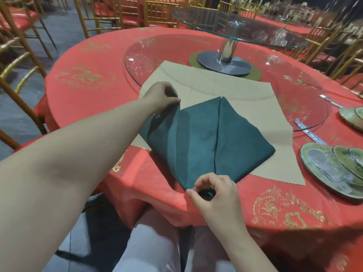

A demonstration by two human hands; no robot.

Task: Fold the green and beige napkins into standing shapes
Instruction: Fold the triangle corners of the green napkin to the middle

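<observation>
A dark green napkin [206, 138] lies folded into a kite-like shape with a crease down its middle, on top of a flat, spread beige napkin [255, 107]. My left hand [163, 95] pinches the green napkin's far left corner and lifts it slightly. Near the table's front edge, my right hand [212, 191] pinches the napkin's near point between thumb and fingers. The beige napkin reaches partly under the glass turntable's edge.
The round table wears a red cloth [82, 79] with gold prints. A glass turntable [306, 107] sits behind the napkins, a raised glass tier [196, 18] on a metal stand above it. Green plates [330, 169] lie at the right. Gold chairs [17, 61] ring the table.
</observation>
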